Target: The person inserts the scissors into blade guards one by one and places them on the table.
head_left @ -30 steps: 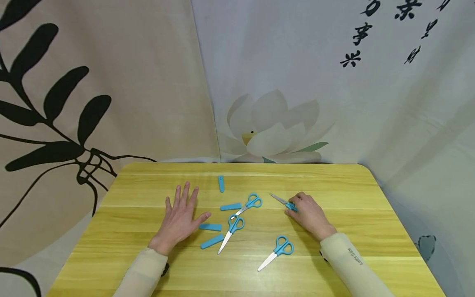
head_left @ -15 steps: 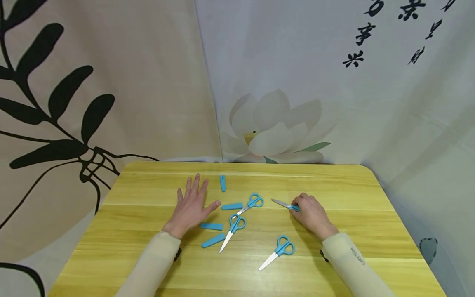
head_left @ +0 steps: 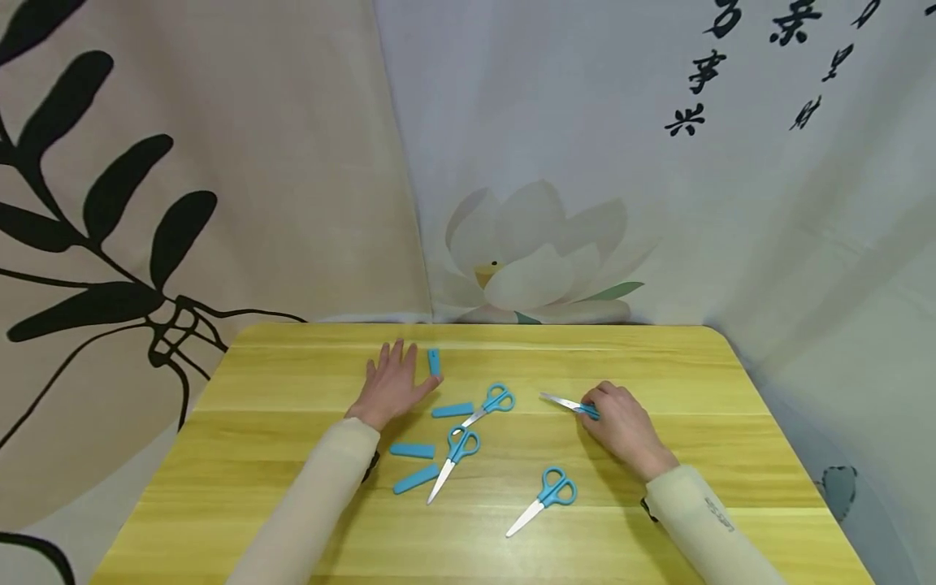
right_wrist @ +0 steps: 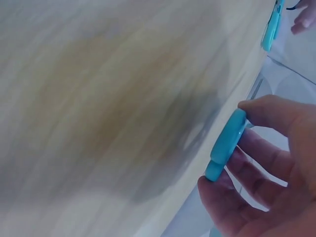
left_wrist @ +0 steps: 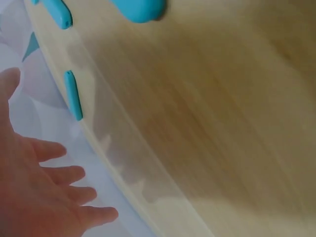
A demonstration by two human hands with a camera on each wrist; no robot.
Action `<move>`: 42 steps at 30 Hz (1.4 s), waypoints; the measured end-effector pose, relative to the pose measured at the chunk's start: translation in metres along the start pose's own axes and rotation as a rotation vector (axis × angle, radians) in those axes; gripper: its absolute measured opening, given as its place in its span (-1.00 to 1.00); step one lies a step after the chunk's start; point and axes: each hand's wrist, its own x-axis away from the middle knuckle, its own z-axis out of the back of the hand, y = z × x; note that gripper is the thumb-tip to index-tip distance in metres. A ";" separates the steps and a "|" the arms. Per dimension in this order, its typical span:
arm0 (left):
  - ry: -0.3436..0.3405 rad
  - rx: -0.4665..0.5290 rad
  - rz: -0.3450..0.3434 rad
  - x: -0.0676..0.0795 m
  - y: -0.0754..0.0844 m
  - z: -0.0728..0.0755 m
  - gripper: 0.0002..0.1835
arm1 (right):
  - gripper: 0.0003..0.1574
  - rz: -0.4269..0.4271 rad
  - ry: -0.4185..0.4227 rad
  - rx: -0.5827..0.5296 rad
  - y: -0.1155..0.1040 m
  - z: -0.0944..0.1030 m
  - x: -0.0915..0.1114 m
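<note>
My right hand (head_left: 621,422) pinches a pair of scissors by its blue handles, the silver blades (head_left: 561,400) pointing left. In the right wrist view, thumb and fingers grip the ends of the blue scissor handle (right_wrist: 228,140). Toward the far edge, my left hand (head_left: 395,386) reaches with fingers spread and holds nothing. Its thumb overlaps the lower end of the farthest blue blade sheath (head_left: 434,360) in the head view. From the left wrist, that sheath (left_wrist: 73,95) lies on the table beyond the spread fingers.
Two pairs of blue-handled scissors (head_left: 500,397) (head_left: 464,443) lie near the middle, one tip beside the other's handle. Another pair of scissors (head_left: 557,487) is closer to the front. Three more blue sheaths (head_left: 453,410) (head_left: 413,450) (head_left: 416,479) lie left of them on the wooden table (head_left: 643,536).
My left hand has moved forward and to the right, from beside the nearer sheaths to the farthest one. The right hand keeps its scissors, almost in the same place.
</note>
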 end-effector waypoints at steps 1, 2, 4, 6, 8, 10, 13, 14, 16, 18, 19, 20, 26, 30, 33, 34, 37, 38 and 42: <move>-0.010 -0.003 0.008 -0.003 0.001 0.000 -0.01 | -0.82 -0.001 0.000 0.002 0.001 0.001 0.001; -0.021 -0.009 0.015 -0.006 0.002 -0.001 -0.02 | -0.82 -0.004 0.000 0.004 0.001 0.001 0.001; -0.032 -0.030 0.012 -0.011 0.004 -0.003 -0.06 | -0.82 -0.013 -0.004 0.008 0.002 0.002 0.002; -0.039 -0.052 0.007 -0.016 0.005 -0.006 -0.10 | -0.81 -0.022 -0.008 0.011 0.003 0.003 0.003; -0.038 -0.058 0.006 -0.020 0.007 -0.009 -0.16 | -0.81 -0.031 -0.014 0.013 0.005 0.003 0.003; -0.033 -0.060 0.009 -0.024 0.008 -0.012 -0.21 | -0.81 -0.038 -0.016 0.017 0.006 0.003 0.004; -0.022 -0.061 0.014 -0.028 0.011 -0.014 -0.24 | -0.82 -0.052 -0.017 0.022 0.008 0.003 0.005; -0.020 -0.061 0.014 -0.028 0.012 -0.014 -0.24 | -0.82 -0.059 -0.018 0.024 0.007 0.002 0.006; -0.016 -0.057 0.013 -0.029 0.014 -0.015 -0.24 | -0.83 -0.071 -0.021 0.028 0.007 0.002 0.006; -0.017 -0.055 0.008 -0.031 0.016 -0.016 -0.23 | -0.82 -0.081 -0.025 0.032 0.007 0.002 0.006; -0.018 -0.056 0.004 -0.032 0.016 -0.016 -0.23 | -0.82 -0.082 -0.027 0.035 0.007 0.001 0.006; -0.019 -0.061 -0.001 -0.033 0.017 -0.016 -0.23 | -0.82 -0.084 -0.028 0.038 0.007 0.001 0.006; -0.012 -0.112 -0.078 -0.036 0.021 -0.015 -0.32 | -0.81 -0.071 -0.009 0.047 0.007 0.001 0.006; -0.016 -0.075 -0.125 -0.037 0.026 -0.014 -0.43 | -0.82 -0.059 0.012 0.052 0.008 0.002 0.006; -0.036 -0.021 -0.149 -0.038 0.030 -0.015 -0.51 | -0.82 -0.054 0.024 0.054 0.008 0.002 0.006; -0.041 -0.004 -0.162 -0.038 0.030 -0.015 -0.54 | -0.82 -0.055 0.026 0.055 0.008 0.002 0.006; -0.056 0.027 -0.194 -0.040 0.032 -0.017 -0.63 | -0.83 -0.058 0.025 0.050 0.008 0.002 0.006; -0.061 0.030 -0.209 -0.041 0.032 -0.018 -0.65 | -0.83 -0.060 0.022 0.048 0.008 0.002 0.006; -0.061 0.003 -0.268 -0.043 0.034 -0.019 -0.76 | -0.83 -0.069 0.013 0.044 0.008 0.002 0.004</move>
